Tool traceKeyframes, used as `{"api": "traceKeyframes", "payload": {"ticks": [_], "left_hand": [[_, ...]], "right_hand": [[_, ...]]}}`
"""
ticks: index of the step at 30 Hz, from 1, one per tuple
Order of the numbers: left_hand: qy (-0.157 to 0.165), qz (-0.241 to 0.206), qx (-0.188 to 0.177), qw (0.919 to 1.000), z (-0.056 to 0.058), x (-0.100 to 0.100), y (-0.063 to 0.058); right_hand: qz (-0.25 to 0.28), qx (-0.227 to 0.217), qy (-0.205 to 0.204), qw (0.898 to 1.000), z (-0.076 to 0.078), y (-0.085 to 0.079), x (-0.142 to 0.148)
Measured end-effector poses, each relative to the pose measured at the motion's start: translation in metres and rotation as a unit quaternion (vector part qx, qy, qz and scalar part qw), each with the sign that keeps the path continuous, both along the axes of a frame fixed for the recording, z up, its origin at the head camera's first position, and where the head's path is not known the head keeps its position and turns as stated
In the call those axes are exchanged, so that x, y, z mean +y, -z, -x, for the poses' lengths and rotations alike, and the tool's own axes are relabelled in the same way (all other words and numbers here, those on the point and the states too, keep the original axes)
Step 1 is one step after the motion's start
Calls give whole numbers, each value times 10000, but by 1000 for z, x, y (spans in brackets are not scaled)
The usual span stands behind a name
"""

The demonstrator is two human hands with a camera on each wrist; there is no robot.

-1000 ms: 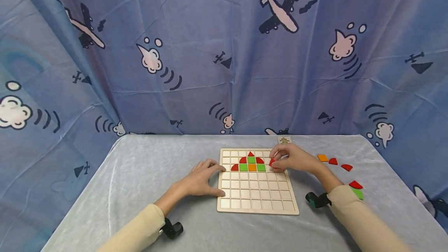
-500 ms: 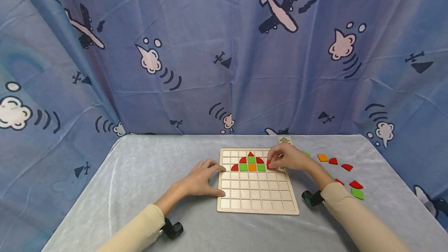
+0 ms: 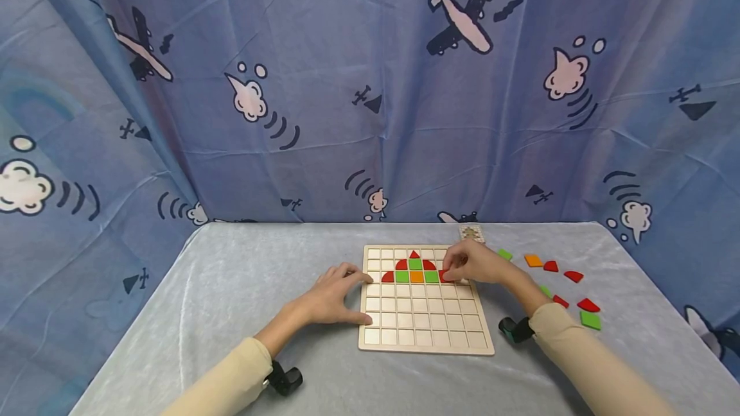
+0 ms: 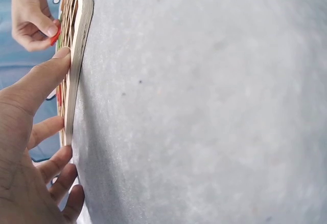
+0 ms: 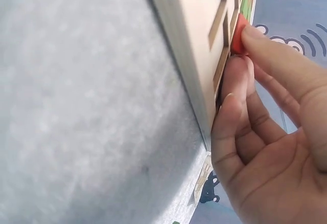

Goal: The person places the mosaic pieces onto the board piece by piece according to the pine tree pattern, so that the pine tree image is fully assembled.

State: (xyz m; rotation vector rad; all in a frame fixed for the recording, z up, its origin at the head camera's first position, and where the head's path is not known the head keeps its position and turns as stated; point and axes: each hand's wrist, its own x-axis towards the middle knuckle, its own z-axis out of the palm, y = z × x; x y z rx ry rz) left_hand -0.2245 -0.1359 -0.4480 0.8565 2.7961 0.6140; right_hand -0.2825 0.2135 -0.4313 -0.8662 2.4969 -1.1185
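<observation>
A wooden grid board lies on the table, with red, green and one orange tile set in its upper rows. My left hand rests at the board's left edge, thumb and fingertips spread and touching the rim. Over the right part of the third row, my right hand pinches a red tile between thumb and fingers. That tile sits low against the grid, beside a green square tile. Its exact shape is partly covered by the thumb, and I cannot tell whether it lies fully inside its cell.
Loose tiles lie right of the board: an orange square, a green square, a red quarter-circle and several others. A small patterned card lies behind the board. A blue printed curtain hangs behind the table.
My right hand has shifted slightly left and brought the red tile down beside the green square. More loose tiles show past the right arm. The left hand has stayed put.
</observation>
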Motion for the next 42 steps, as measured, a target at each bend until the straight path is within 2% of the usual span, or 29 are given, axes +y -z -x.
{"api": "traceKeyframes", "payload": {"ticks": [20, 42], "left_hand": [[1, 58, -24, 10000, 1, 0, 1], [-15, 62, -26, 10000, 0, 1, -1]], "right_hand": [[-237, -100, 147, 9996, 0, 4, 0], [77, -201, 27, 9998, 0, 7, 3]]}}
